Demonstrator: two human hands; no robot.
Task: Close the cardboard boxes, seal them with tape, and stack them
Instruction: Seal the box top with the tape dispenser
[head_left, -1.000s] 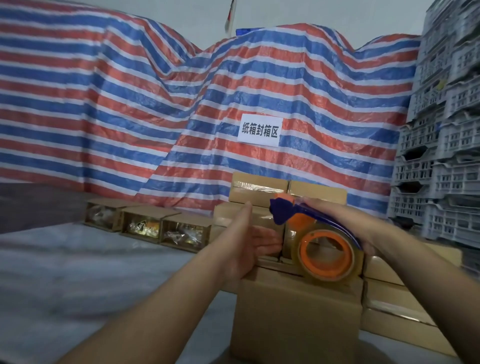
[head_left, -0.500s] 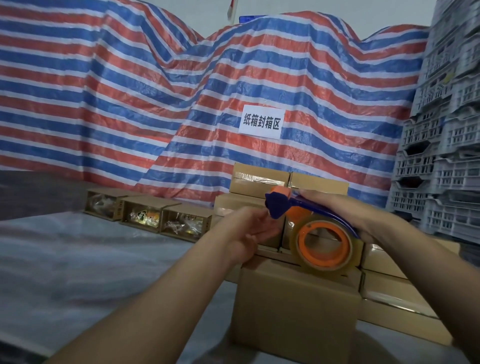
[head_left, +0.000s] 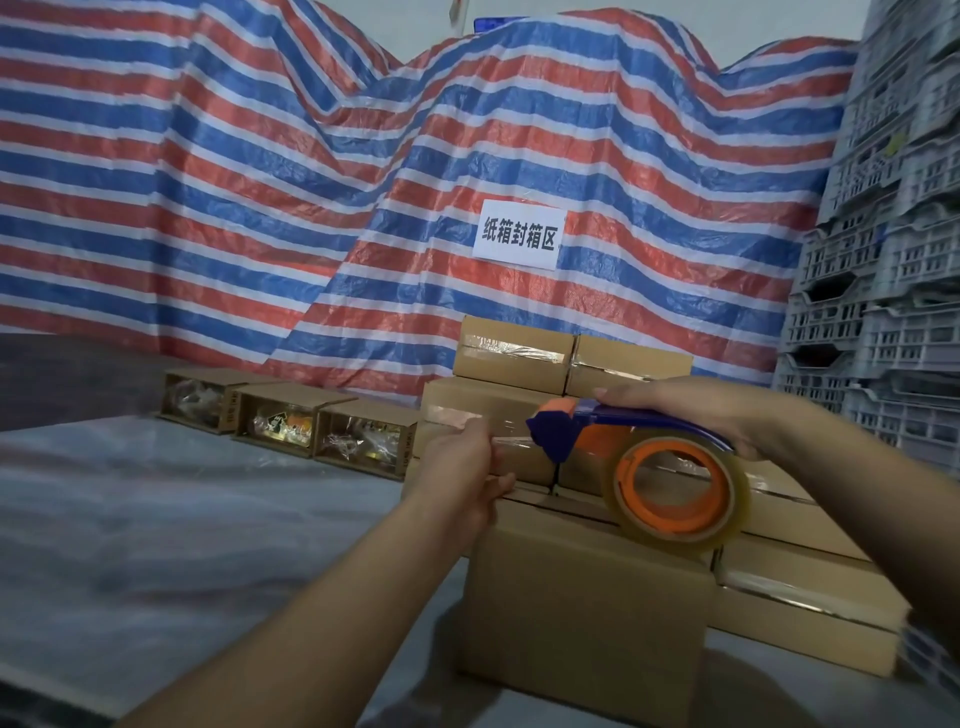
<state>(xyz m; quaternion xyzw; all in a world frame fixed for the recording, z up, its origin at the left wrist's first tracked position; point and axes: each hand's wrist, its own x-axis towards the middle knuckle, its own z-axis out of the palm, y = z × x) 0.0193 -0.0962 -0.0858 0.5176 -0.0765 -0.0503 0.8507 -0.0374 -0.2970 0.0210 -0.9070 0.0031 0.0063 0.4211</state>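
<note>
Nearest: closed cardboard box (head_left: 587, 618) on the grey sheet (head_left: 156, 519), top flaps down, no tape on it that I can see. Its long axis looks to run left-right across the view, hard to be sure from this angle

Just above its top, right hand (head_left: 727, 415) is wrapped over the blue handle of the tape dispenser (head_left: 649, 457), fingers curled round it. Clear roll on the orange hub stands on edge, hub axis towards the viewer, cutter nose pointing left. Left hand (head_left: 462, 467) pinches the free tape end (head_left: 511, 441) at the nose, thumb and forefinger closed on it, other fingers loosely bent

To do it well, I'd say: pull enough slack, anchor the end down the left side wall, then run the dispenser straight along the flap seam, keeping tension so it doesn't wrinkle

Behind: sealed box stack (head_left: 571, 364), three open boxes (head_left: 291, 421) at left, striped tarp (head_left: 363, 182) with a sign (head_left: 519, 235)
</note>
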